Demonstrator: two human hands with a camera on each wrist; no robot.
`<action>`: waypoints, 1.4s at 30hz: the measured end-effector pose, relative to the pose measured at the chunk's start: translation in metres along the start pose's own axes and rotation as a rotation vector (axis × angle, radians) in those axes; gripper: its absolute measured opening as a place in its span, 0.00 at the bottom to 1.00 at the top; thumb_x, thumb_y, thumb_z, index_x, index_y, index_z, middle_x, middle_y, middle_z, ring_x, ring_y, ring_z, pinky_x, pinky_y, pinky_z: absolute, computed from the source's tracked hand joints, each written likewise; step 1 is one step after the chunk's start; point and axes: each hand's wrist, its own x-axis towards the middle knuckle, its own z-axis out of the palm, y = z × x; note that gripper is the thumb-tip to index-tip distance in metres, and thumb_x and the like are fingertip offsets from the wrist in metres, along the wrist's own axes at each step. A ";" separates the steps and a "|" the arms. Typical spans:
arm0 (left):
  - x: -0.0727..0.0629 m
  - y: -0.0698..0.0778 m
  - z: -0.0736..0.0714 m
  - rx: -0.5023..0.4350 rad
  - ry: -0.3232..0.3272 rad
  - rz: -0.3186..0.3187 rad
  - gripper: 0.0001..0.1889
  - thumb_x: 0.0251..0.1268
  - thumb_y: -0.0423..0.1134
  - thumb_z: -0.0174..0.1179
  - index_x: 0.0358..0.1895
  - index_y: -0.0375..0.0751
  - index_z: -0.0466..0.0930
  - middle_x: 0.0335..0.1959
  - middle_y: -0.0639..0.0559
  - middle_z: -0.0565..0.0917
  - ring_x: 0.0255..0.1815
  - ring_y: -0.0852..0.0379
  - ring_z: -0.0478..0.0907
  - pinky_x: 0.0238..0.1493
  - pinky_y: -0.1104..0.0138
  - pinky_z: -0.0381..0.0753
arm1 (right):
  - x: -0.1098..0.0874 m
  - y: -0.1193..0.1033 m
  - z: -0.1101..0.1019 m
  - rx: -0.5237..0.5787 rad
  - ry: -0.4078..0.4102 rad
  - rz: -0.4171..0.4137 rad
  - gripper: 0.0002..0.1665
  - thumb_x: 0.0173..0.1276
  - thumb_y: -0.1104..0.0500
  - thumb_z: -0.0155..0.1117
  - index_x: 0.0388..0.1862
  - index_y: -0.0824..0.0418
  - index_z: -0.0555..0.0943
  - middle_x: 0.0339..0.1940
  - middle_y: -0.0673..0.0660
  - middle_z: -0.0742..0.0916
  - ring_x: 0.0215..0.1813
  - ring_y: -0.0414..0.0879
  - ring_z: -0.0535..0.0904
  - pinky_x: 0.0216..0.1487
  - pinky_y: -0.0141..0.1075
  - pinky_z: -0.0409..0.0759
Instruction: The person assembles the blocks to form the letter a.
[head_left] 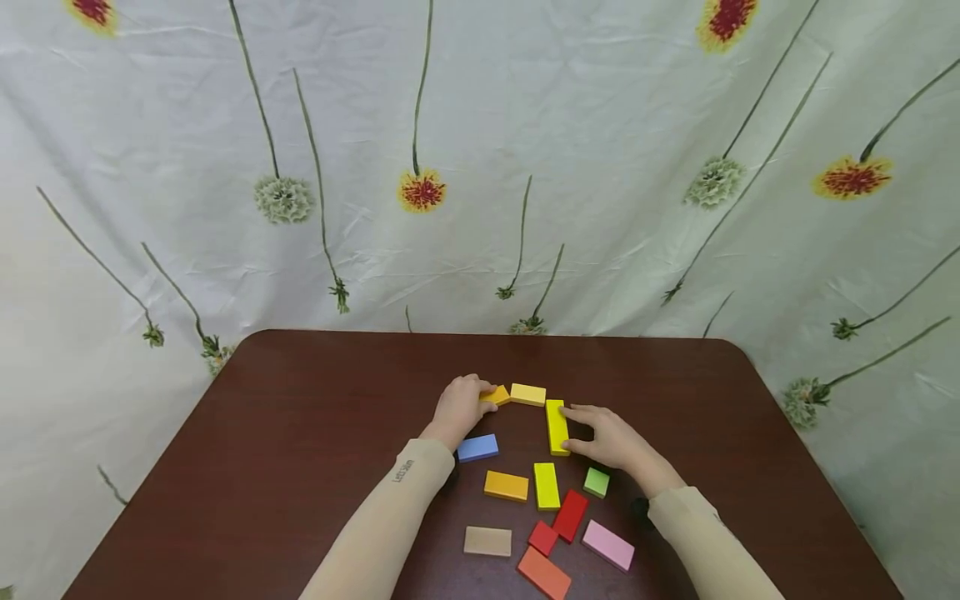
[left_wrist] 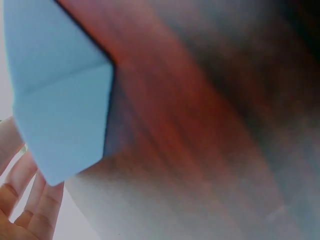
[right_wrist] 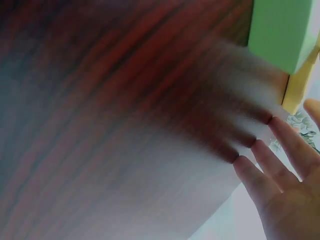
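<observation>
My left hand (head_left: 459, 408) pinches an orange-yellow block (head_left: 497, 396) near the table's far side, its fingers hiding the block's left end. A pale yellow block (head_left: 528, 395) lies just right of that one. Below it, a bright yellow block (head_left: 557, 427) is pinched lengthwise by my right hand (head_left: 611, 437), thumb at the near end and index finger at the far end. In the right wrist view its other fingertips rest on the table. Close to the left wrist is a blue block (head_left: 477, 448), large in the left wrist view. A small green block (head_left: 596, 482) sits below the right hand.
Nearer on the dark wooden table (head_left: 262, 467) lie an orange block (head_left: 506, 486), another yellow block (head_left: 547, 486), a tan block (head_left: 487, 541), two red blocks (head_left: 571, 515), a coral block (head_left: 543, 572) and a pink block (head_left: 608, 545). Flowered cloth (head_left: 600, 108) hangs behind the table.
</observation>
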 end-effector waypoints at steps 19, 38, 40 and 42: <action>0.005 -0.012 0.000 0.006 -0.007 0.039 0.18 0.62 0.43 0.68 0.54 0.44 0.85 0.53 0.46 0.84 0.54 0.46 0.80 0.58 0.57 0.79 | 0.004 -0.001 0.005 0.018 -0.023 0.051 0.35 0.66 0.48 0.68 0.70 0.54 0.73 0.69 0.60 0.78 0.73 0.65 0.65 0.69 0.61 0.67; 0.013 -0.012 0.001 -0.024 -0.025 0.069 0.20 0.63 0.42 0.67 0.58 0.43 0.83 0.55 0.44 0.83 0.56 0.45 0.79 0.59 0.57 0.79 | 0.005 -0.001 0.002 0.032 -0.024 0.109 0.35 0.65 0.48 0.69 0.71 0.52 0.73 0.68 0.62 0.78 0.73 0.65 0.65 0.67 0.63 0.68; 0.013 -0.010 -0.001 -0.023 -0.028 0.073 0.21 0.64 0.43 0.66 0.59 0.43 0.82 0.56 0.44 0.82 0.57 0.44 0.78 0.59 0.56 0.79 | 0.004 0.000 0.001 0.029 -0.024 0.109 0.35 0.65 0.48 0.69 0.71 0.52 0.73 0.68 0.63 0.78 0.73 0.65 0.65 0.67 0.63 0.68; 0.013 -0.009 -0.004 -0.026 -0.029 0.076 0.22 0.64 0.43 0.66 0.61 0.43 0.81 0.57 0.44 0.82 0.58 0.44 0.77 0.59 0.56 0.79 | 0.004 0.000 -0.001 0.027 -0.023 0.108 0.35 0.65 0.48 0.69 0.70 0.52 0.73 0.68 0.64 0.78 0.73 0.65 0.65 0.66 0.63 0.69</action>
